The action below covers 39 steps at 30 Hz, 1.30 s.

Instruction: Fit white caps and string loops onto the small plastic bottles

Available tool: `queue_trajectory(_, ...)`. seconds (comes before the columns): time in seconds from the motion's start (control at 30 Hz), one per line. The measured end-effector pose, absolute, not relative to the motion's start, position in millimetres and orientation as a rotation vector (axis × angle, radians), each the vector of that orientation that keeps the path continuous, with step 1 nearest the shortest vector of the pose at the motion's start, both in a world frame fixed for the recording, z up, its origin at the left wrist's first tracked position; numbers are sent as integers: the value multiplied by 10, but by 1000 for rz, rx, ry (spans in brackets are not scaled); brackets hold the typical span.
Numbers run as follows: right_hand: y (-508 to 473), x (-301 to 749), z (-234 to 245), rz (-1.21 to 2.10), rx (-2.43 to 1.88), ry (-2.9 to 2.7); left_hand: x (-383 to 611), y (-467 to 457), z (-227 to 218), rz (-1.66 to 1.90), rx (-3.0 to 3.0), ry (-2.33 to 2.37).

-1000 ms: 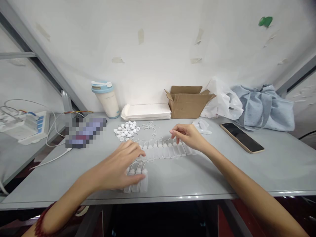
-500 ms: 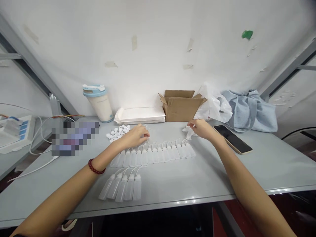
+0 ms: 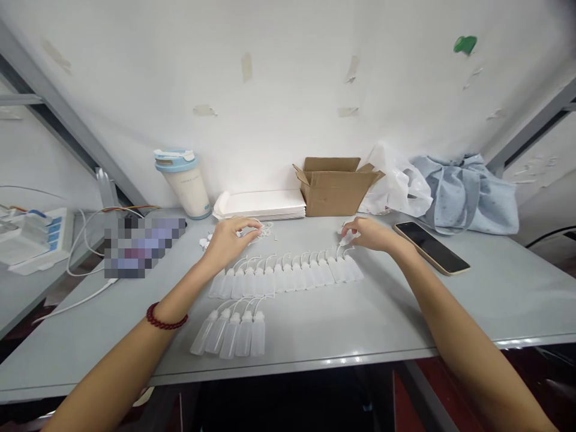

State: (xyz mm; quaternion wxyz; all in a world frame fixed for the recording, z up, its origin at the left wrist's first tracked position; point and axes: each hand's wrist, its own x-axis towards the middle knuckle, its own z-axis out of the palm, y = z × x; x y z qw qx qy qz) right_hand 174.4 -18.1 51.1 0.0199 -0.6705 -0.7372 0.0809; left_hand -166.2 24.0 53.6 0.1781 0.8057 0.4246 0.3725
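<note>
A long row of small translucent plastic bottles (image 3: 288, 275) with tethered caps lies across the grey table (image 3: 450, 300). A shorter row of the same bottles (image 3: 231, 333) lies nearer the front edge. My left hand (image 3: 229, 237) hovers over the pile of small white caps (image 3: 204, 242) behind the long row, its fingers curled in a pinch; what they hold is hidden. My right hand (image 3: 366, 234) is at the right end of the long row, pinching a small translucent bottle (image 3: 344, 241).
At the back stand a blue-lidded cup (image 3: 182, 183), a stack of white trays (image 3: 261, 204), an open cardboard box (image 3: 335, 186), a plastic bag (image 3: 398, 183) and a blue cloth bag (image 3: 468, 195). A phone (image 3: 429, 246) lies right. Cables and a white device (image 3: 31, 240) sit left.
My left hand left the front row of bottles and went back to the white caps. My right hand reached right past the long row, picked up a bottle there and came back to the row's end.
</note>
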Motion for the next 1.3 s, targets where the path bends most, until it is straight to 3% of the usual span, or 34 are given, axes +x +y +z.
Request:
queue_trajectory(0.23, -202, 1710, 506, 222, -2057, -2222, -1622, 217, 532, 1020, 2214, 1211)
queue_trajectory(0.63, -576, 723, 528, 521, -1232, -2104, -1391, -165, 608, 1025, 2327, 946)
queue_trajectory(1.07, -610, 668, 496, 542, -1241, -2071, -1354, -305, 614, 1053, 2571, 824)
queue_trajectory(1.3, -642, 639, 483, 565, -1218, -2028, -1343, -319, 656, 1072, 2335, 868)
